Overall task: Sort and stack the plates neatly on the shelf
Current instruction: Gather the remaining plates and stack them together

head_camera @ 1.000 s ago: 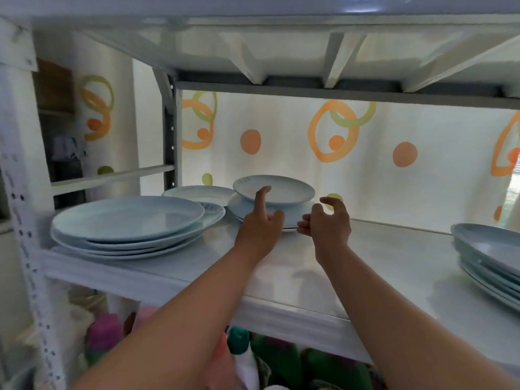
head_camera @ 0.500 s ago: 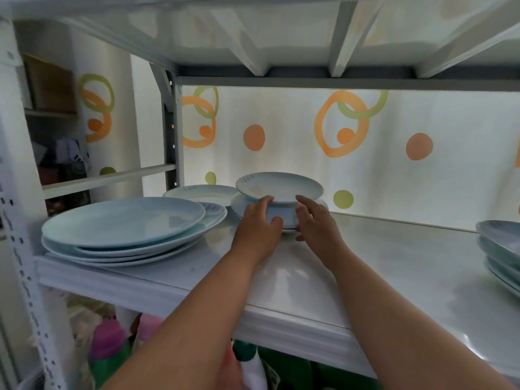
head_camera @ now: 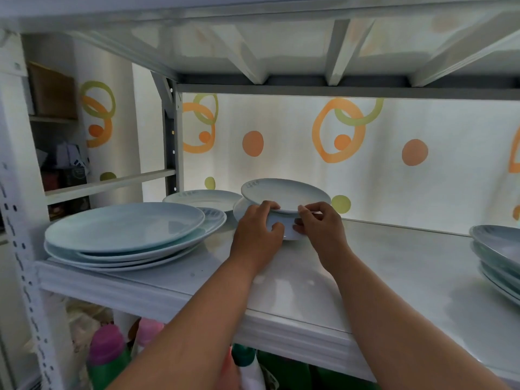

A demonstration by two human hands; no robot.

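A small pale-blue plate (head_camera: pixel 285 194) sits on top of a small stack (head_camera: pixel 277 223) at the back middle of the white shelf (head_camera: pixel 394 266). My left hand (head_camera: pixel 257 230) grips the near left edge of this small stack, fingers over the top plate's rim and thumb lower down. My right hand (head_camera: pixel 319 225) pinches the near right edge of the same stack. A stack of large pale-blue plates (head_camera: pixel 126 232) lies on the shelf's left side. Behind it rests another medium plate (head_camera: pixel 202 197). A third stack of plates (head_camera: pixel 498 257) stands at the right edge.
The upper shelf's white braces (head_camera: pixel 343 49) hang low overhead. A grey upright post (head_camera: pixel 170 142) stands at the back left. Behind the shelf is a sheet with orange and green circles. Coloured bottles (head_camera: pixel 107 356) stand on the level below.
Both hands moved forward from in front of the small stack and took hold of its near edge. The view has shifted closer to the shelf.
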